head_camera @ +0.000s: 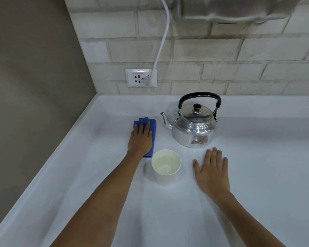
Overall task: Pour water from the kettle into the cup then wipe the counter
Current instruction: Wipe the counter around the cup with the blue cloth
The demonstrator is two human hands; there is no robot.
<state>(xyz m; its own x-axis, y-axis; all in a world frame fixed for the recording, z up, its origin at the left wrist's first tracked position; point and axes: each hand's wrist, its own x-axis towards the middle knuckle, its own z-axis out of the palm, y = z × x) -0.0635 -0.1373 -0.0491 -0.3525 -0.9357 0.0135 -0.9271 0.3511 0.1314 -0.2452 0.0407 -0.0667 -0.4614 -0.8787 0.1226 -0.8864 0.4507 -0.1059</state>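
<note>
A shiny metal kettle (194, 125) with a black handle stands upright on the white counter (257, 175), its spout pointing left. In front of it sits a white paper cup (166, 167) with water inside. A folded blue cloth (152, 124) lies flat on the counter left of the kettle. My left hand (141, 138) presses flat on the cloth, fingers together, covering most of it. My right hand (211, 169) rests palm down on the bare counter, right of the cup and just in front of the kettle, holding nothing.
A brick-pattern wall runs behind the counter, with a white socket plate (141, 78) and a white cable (161, 43) plugged into it. A brown side wall (34, 86) bounds the counter on the left. A blurred metallic object (239, 8) hangs at the top right.
</note>
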